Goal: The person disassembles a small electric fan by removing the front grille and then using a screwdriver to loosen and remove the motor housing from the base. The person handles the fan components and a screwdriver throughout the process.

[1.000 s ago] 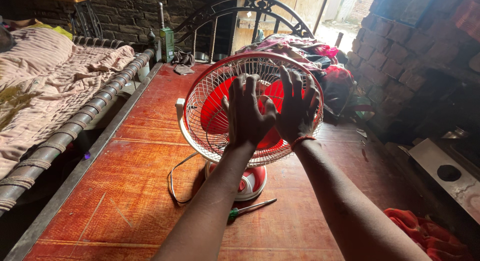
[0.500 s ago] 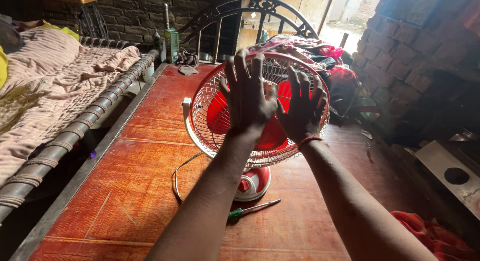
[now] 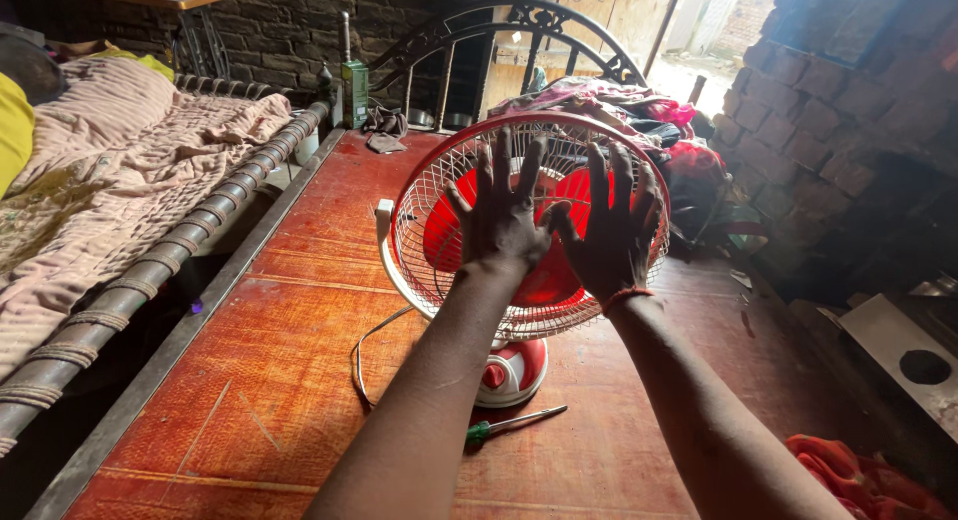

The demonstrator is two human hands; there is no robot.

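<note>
My left hand [image 3: 506, 219] and my right hand [image 3: 609, 231] are both spread flat, fingers splayed wide, palms pressed toward the front grille of the table fan [image 3: 529, 226]. They close on nothing; they only lie against the wire. A thin red thread sits round my right wrist.

The fan stands upright near the middle of the worktop [image 3: 299, 360], its round face turned toward me. The grille is a dome of fine pale wire ribs fanning out from the centre, bound by a red rim. Behind the wire the red blades show, smooth and glossy. Below, a short neck drops into a rounded red and white plastic base [image 3: 511, 370]. A thin cord [image 3: 364, 355] loops away from the base to my left, lying slack on the wood.

The worktop is broad reddish planking, coarse-grained and scratched, with a dull metal edge on the left. Just in front of the base lies a screwdriver [image 3: 514, 420] with a green handle and a slim steel shaft, close to my left forearm but apart from it.

Left of the worktop runs a bed [image 3: 130, 280] with a thick rope-wound rail and a crumpled pinkish blanket. At the far end stand a green bottle [image 3: 353, 79], a grey rag [image 3: 384, 126], a curved black iron headboard [image 3: 519, 21] and a heap of pink clothes [image 3: 619, 106]. Rough brick wall [image 3: 828, 111] rises on the right, and a red cloth [image 3: 858, 480] lies near my right arm.
</note>
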